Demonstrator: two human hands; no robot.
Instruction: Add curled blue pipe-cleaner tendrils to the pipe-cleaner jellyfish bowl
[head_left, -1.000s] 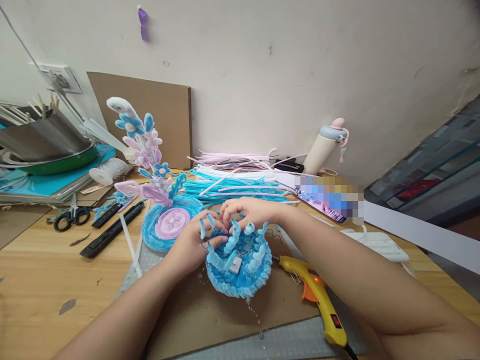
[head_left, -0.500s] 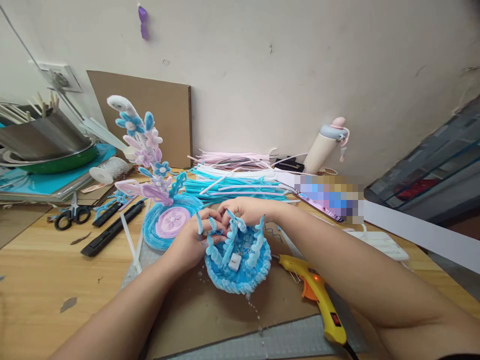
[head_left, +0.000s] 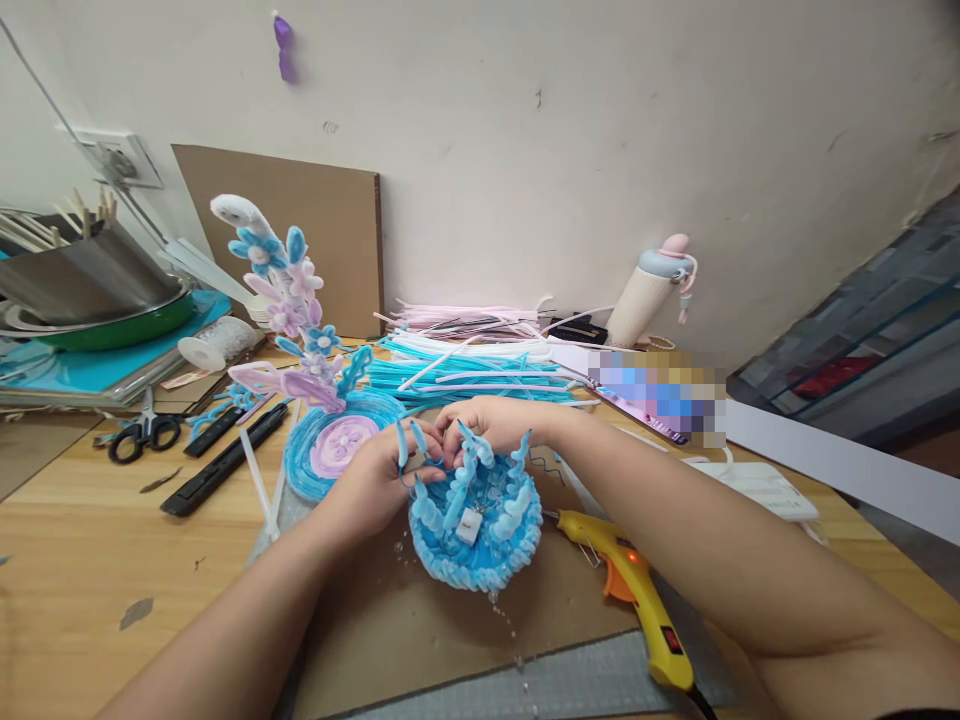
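Note:
A round blue piece of fuzzy chenille stems [head_left: 472, 575], with curly stems standing up from it, sits on the cardboard in front of me. Inside it lies a small white block [head_left: 469, 525]. My left hand [head_left: 379, 475] is at its left back edge, fingers closed around a blue chenille stem [head_left: 403, 445]. Just beyond the standing curls, my right hand [head_left: 491, 424] is pinched together with its fingertips against those of my left hand. Curls and fingers hide what the right fingertips hold. A string of clear beads [head_left: 510, 625] trails off the front.
A yellow glue gun [head_left: 637, 590] with a lit orange light lies at the right. Blue, white and pink chenille stems [head_left: 465, 370] are piled behind. A flower-decorated blue disc stand [head_left: 300, 470], scissors [head_left: 146, 430] and a black cutter [head_left: 225, 460] are at left; a bottle [head_left: 649, 295] stands behind.
My left fingers have shifted slightly at the back left edge, and the blue stem by them leans a little differently. My right hand stays nearly in place.

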